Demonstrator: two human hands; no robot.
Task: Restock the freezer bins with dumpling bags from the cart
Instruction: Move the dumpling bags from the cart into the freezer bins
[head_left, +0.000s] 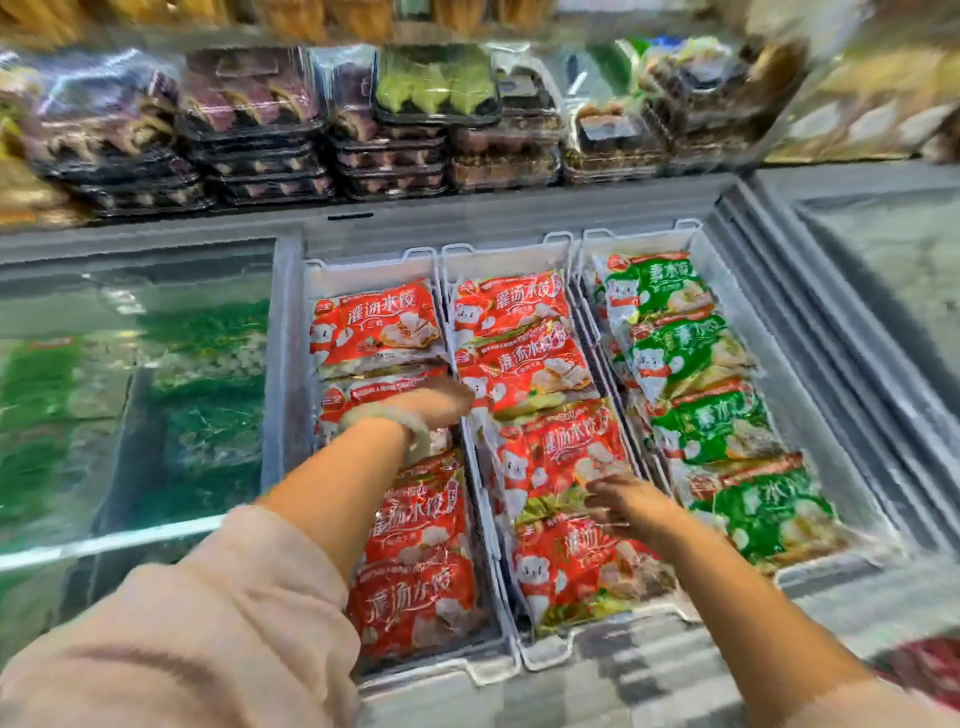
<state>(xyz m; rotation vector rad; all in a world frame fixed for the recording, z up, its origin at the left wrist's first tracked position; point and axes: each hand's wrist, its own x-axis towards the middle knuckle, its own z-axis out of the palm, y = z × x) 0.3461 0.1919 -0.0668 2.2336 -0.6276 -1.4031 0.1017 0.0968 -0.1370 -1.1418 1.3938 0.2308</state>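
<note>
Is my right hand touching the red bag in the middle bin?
Cannot tell. In the head view the right hand overlaps the red bag in the middle bin, but blur hides any contact or gap.

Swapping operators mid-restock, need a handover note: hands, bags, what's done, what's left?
Left hand: reaching over the left bin, low on its red bags; blur hides the grip.
Right hand: at a red bag in the middle bin; grip unclear.
Right bin: a row of green bags, untouched.
Done: all three bins look nearly full.
Left: likely just tidying the bags and filling small gaps at the far ends. The cart is out of view, so remaining stock is unknown.
</note>
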